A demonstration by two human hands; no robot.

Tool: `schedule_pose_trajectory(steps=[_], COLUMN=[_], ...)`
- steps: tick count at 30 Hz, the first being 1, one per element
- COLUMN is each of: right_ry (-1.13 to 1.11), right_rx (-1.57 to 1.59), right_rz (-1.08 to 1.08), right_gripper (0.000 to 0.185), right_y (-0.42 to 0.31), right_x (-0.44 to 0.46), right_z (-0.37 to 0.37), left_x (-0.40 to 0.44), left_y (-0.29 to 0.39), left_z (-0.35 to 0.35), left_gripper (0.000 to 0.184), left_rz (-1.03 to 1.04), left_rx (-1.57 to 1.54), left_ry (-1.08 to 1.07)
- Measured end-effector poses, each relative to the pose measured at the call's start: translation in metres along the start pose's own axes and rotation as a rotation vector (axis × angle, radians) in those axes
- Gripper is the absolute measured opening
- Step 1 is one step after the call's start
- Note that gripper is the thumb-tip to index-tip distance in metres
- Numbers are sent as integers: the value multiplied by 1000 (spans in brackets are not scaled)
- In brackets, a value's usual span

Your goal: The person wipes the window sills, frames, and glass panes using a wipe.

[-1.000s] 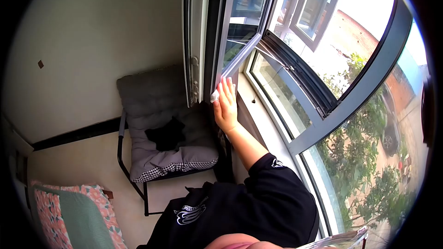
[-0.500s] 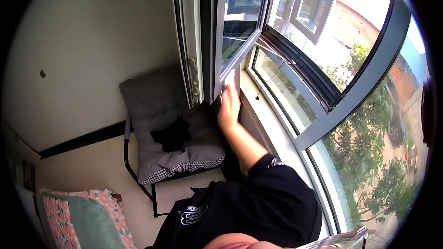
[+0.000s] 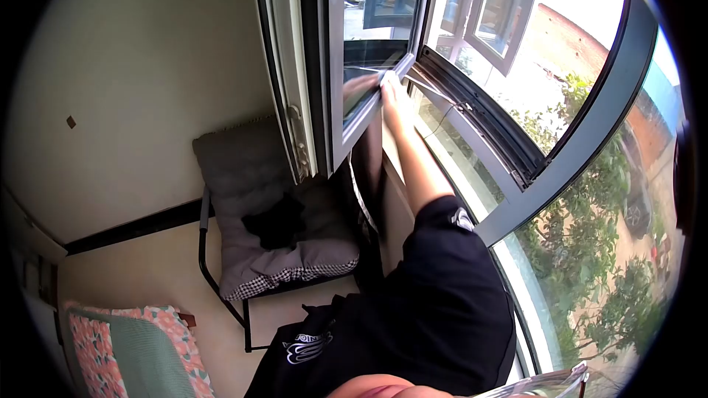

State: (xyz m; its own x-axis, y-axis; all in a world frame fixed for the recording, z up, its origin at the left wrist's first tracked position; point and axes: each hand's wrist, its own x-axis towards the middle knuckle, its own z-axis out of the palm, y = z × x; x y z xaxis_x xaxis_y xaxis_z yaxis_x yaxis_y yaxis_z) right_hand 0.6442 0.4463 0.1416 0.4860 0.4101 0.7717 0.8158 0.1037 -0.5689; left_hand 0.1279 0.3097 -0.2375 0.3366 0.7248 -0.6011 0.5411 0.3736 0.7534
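Note:
My right hand (image 3: 392,90) is at the lower edge of the open window sash (image 3: 359,130), near its hinge-side end. The fingers are blurred and bent round the edge, pressing a small white piece of cloth or tissue that is mostly hidden under them. A faint reflection of the hand shows in the sash glass (image 3: 359,92). The bare forearm reaches up from a black sleeve, beside the window sill. My left hand is out of view.
A grey cushioned chair (image 3: 324,247) with a black item (image 3: 276,222) on it stands below the sash. Floral and green bedding (image 3: 144,346) lies at the lower left. The black lower track (image 3: 487,114) of the window opening, a thin cord and glass panes are at the right.
My right hand has slid up along the sash's lower edge, from its near corner toward the hinge side, and the arm has stretched out. The sash appears further left in view.

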Motion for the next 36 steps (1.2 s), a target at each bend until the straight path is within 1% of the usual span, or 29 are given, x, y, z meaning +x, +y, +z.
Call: schedule_pose_trajectory(steps=[1,2,3,4,5,7,8,9,10,11,12,13,15,16,17,18,19,21,22,23,24,25,27,28,29,30,33,34,36], right_ry=[3,-57,44,-58,-94,-155,-50,18,56,94,56,41,0,-2,59,2,-13,-62,-43,18,76,131,102,83,68,65,51,14,-83], right_rx=[-31,33,77,148,228,125,55,104,50,75,108,309,161,89,115,186,264,268,166,112,203,213,395,487,541,551,526,568,704], right_rz=[-48,-144,-388,-465,-376,-443,-589,-623,-534,-402,-196,-35,-62,-125,-370,-519,-544,-520,-604,-574,-499,-272,112,226,263,237,31,-13,-27], right_gripper=[37,31,30,34,37,36,34,31,26,22,22,24,24,23,24,25,25,25,27,25,25,28,30,32,35,38,47,51,58], right_y=[-20,-50,-67,-90,-118,-98,-80,-61,-48,-29,-8,-6,-16,-41,-59,-72,-86,-91,-72,-52,-34,-16,12,17,16,8,-22,-28,-24], right_x=[-21,-44,-75,-95,-113,-101,-88,-70,-52,-36,-21,-11,-15,-31,-47,-68,-92,-100,-90,-75,-53,-37,4,17,22,16,-35,-50,-55], right_z=[-1,-12,-12,-20,-29,-30,-26,-20,-17,-15,-11,-12,-12,-16,-17,-20,-17,-21,-17,-6,1,6,9,10,11,14,24,24,21], left_x=[4,7,10,11,12,11,10,10,11,11,11,10,10,12,14,17,19,22,23,24,26,29,39,46,54,62,86,92,102], left_y=[3,5,8,9,8,10,9,13,14,13,20,22,34,42,59,70,95,150,178,223,270,319,425,468,514,536,585,585,616], left_z=[0,1,3,4,7,11,13,15,17,19,21,24,25,25,25,26,25,26,26,27,29,32,41,47,57,62,74,79,84], left_gripper=[57,57,57,57,57,56,56,56,56,56,56,56,56,56,56,56,56,56,56,56,55,55,55,55,55,55,55,55,55], left_rz=[2,4,7,3,4,8,11,23,30,39,49,58,91,121,157,202,266,437,534,664,787,901,1093,1153,1194,1198,1179,1152,1160], left_rx=[7,3,4,0,-2,-5,-5,-11,-12,-18,-22,-28,-35,-42,-50,-59,-71,-91,-97,-103,-110,-119,-153,-174,-191,-193,-199,-194,-185], left_ry=[-4,-9,-10,-12,-11,-9,-11,-13,-15,-17,-22,-26,-32,-37,-49,-56,-72,-116,-141,-186,-237,-296,-441,-516,-618,-657,-801,-829,-878])
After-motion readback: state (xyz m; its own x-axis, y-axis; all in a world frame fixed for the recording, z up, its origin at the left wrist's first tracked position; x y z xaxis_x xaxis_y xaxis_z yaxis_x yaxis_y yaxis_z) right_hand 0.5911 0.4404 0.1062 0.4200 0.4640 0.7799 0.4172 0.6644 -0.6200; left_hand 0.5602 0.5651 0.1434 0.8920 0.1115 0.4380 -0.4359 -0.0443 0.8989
